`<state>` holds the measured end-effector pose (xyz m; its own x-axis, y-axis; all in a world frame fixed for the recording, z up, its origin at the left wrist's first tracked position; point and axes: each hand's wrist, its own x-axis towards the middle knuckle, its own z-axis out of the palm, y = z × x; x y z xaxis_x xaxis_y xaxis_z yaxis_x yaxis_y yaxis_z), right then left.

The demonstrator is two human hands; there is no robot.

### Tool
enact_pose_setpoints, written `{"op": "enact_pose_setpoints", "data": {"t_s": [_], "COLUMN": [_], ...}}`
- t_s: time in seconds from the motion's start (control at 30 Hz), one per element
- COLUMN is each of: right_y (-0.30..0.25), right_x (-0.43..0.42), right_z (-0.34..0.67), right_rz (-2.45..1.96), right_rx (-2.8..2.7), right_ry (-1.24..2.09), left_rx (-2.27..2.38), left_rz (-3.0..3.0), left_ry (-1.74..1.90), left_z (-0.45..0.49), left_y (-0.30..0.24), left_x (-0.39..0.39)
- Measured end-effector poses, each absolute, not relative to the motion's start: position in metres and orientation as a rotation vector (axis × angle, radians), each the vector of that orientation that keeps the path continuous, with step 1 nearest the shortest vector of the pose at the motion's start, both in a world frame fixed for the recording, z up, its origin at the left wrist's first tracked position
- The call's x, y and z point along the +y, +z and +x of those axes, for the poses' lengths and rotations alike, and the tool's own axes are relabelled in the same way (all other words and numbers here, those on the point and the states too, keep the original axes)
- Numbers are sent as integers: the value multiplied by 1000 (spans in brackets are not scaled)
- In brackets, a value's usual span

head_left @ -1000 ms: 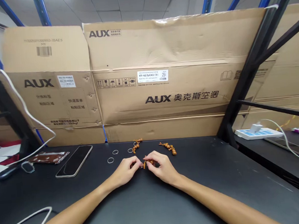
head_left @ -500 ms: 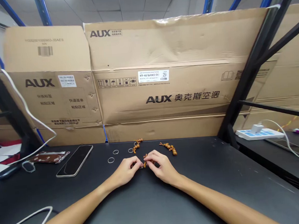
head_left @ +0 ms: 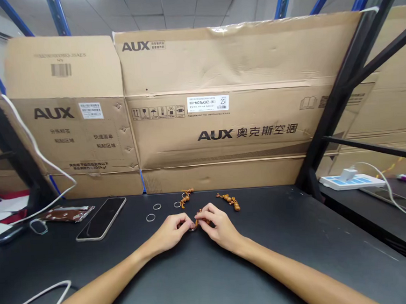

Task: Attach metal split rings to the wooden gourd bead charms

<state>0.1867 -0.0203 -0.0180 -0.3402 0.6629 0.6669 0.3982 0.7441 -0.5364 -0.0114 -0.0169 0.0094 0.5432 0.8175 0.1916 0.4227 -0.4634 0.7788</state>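
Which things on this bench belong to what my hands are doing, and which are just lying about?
In the work:
left hand pinching a metal ring
right hand pinching a bead charm
three loose rings
two spare charms

Lying about:
phone
brown packet
white cable
power strip
cardboard boxes

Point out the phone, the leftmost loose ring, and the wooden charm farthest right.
phone [head_left: 101,218]: head view, middle of its dark screen.
leftmost ring [head_left: 150,220]: head view, its near rim.
wooden charm [head_left: 229,199]: head view, its middle beads.
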Motion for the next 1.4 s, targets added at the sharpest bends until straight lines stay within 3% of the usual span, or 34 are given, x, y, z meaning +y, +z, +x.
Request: {"op": "enact_pose_setpoints", "data": {"t_s": [0.17,0.7,1.4], "right_y": [-21,-12,-14], "right_x": [-19,-22,-20], "right_z": [188,189,187], "right_rz": [-808,-882,-991], "right_rx": [-2022,-1995,-2037], "right_ry": [293,579,441], "left_rx": [1002,1049,941], "left_rz": [2099,2082,2133], "left_ry": [732,801,788], "left_z": [-12,-10,-12], "left_y": [9,11,11], "left_x": [-16,-18,-17]}}
